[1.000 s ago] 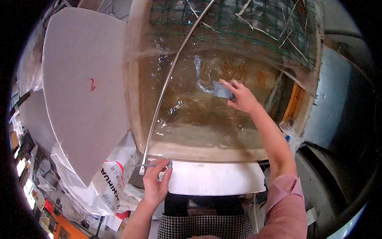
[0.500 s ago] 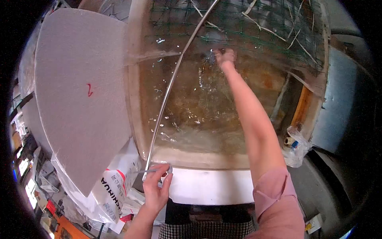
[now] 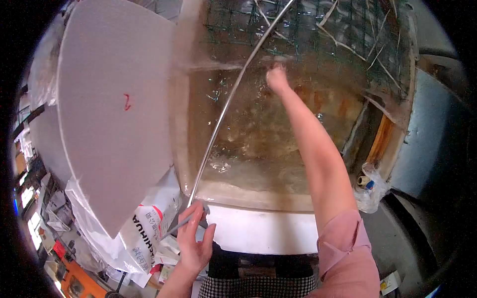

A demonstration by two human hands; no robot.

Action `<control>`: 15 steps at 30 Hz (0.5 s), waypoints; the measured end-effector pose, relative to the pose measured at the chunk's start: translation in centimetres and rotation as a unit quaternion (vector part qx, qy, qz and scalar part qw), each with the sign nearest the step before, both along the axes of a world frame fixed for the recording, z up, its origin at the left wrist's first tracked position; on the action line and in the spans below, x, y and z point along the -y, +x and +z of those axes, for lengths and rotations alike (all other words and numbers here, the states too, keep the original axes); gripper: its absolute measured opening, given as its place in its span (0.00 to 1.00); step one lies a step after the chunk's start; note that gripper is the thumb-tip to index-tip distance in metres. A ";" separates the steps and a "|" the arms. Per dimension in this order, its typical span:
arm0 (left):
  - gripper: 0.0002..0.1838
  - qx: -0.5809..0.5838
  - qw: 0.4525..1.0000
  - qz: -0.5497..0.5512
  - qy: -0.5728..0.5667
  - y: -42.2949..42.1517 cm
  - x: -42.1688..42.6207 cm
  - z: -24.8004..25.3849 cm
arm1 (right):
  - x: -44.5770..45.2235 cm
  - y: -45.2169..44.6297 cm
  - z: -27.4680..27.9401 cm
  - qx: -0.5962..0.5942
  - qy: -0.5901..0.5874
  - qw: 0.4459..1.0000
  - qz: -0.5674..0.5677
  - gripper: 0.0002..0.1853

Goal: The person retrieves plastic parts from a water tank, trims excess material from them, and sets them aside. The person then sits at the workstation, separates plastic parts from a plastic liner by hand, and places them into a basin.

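My left hand (image 3: pixel 195 248) is near the tank's front edge, its fingers closed around a thin grey rod (image 3: pixel 175 228) that slants down to the left. Just above those fingers is the lower end of a long shiny metal rod (image 3: pixel 217 131), which crosses the tank diagonally. My right hand (image 3: pixel 277 78) reaches far over the brownish water (image 3: pixel 258 124), at its surface close to the green mesh (image 3: pixel 298 30). Its fingers look curled in and are partly blurred; whatever they may hold is hidden.
The tank has a pale rim (image 3: pixel 248 197). A large white board (image 3: pixel 114 119) with a red mark stands at the left, above a printed white sack (image 3: pixel 149 223). Clear plastic wrap (image 3: pixel 370 193) hangs at the right corner, near a blue-grey panel (image 3: pixel 427 129).
The camera view has shifted slightly. My right hand has moved left across the water, nearer the metal rod. The thin grey rod in my left hand now tilts more steeply.
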State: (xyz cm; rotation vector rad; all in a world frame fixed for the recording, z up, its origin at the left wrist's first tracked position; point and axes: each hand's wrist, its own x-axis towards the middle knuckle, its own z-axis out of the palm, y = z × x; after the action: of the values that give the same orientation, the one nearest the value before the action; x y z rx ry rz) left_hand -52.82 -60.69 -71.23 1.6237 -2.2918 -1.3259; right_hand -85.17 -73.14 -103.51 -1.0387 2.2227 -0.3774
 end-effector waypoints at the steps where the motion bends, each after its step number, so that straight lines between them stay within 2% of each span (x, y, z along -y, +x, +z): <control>1: 0.28 0.007 1.000 -0.001 0.003 0.4 -0.2 0.8 | -0.2 0.5 0.6 0.001 0.017 0.999 0.045 0.19; 3: 0.28 0.011 1.000 -0.007 -0.013 1.1 -0.4 1.8 | 0.4 1.2 0.8 -0.032 0.031 0.986 0.162 0.22; 4: 0.28 0.014 1.000 0.002 -0.013 1.7 -0.7 1.9 | 1.3 1.2 -0.6 -0.034 0.027 0.986 0.161 0.22; 5: 0.28 0.018 1.000 0.011 -0.014 2.2 -0.8 1.8 | 3.1 1.0 -3.2 0.020 -0.143 0.984 0.108 0.23; 6: 0.28 0.024 1.000 -0.010 -0.018 2.6 -0.7 1.8 | 4.0 0.9 -3.1 0.006 -0.156 0.984 0.085 0.23; 9: 0.28 0.027 1.000 0.008 0.005 3.5 -1.2 1.1 | 6.8 0.0 -3.1 -0.064 -0.102 0.992 0.030 0.23; 15: 0.29 0.058 0.998 0.018 0.020 3.8 -1.8 0.1 | 9.8 -1.9 -2.7 -0.119 -0.068 0.990 0.039 0.24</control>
State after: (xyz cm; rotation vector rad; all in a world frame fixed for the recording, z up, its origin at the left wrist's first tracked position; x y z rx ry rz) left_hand -49.06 -58.94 -71.16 1.7906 -2.3002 -1.3107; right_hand -87.05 -82.89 -106.16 -1.2986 2.3824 -0.3930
